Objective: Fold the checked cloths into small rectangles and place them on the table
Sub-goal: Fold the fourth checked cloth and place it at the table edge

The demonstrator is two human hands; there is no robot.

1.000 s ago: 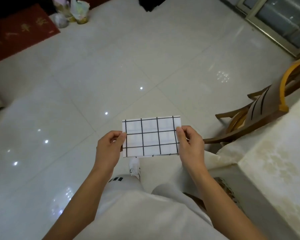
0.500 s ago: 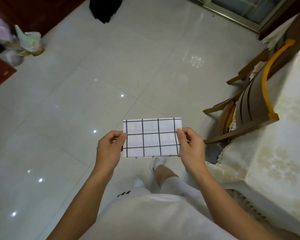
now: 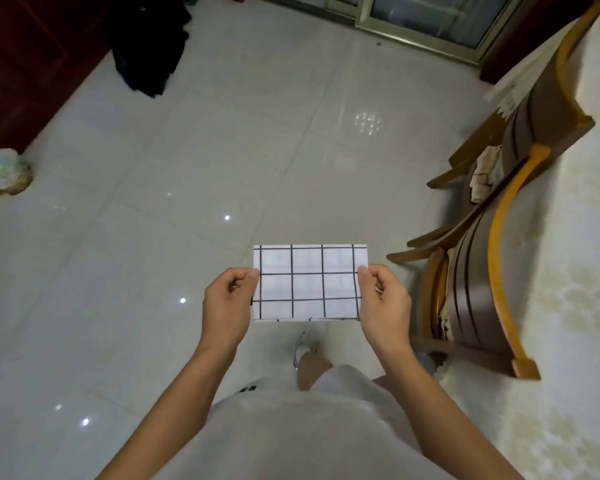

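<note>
A white checked cloth (image 3: 309, 282) with black grid lines, folded into a small flat rectangle, hangs in the air in front of my body. My left hand (image 3: 227, 303) pinches its left edge between thumb and fingers. My right hand (image 3: 383, 301) pinches its right edge the same way. The cloth is held level above the floor, well left of the table (image 3: 575, 271), which carries a cream patterned cover along the right side.
Two wooden chairs (image 3: 482, 278) with yellow curved backs stand tucked against the table's left edge. A dark bag (image 3: 149, 46) lies on the glossy tiled floor at the back left. A plastic bag (image 3: 0, 171) sits at the far left. Glass doors are at the top.
The view has swung to the right, bringing more of the table and a second chair into sight. Both hands keep the same grip on the folded cloth.
</note>
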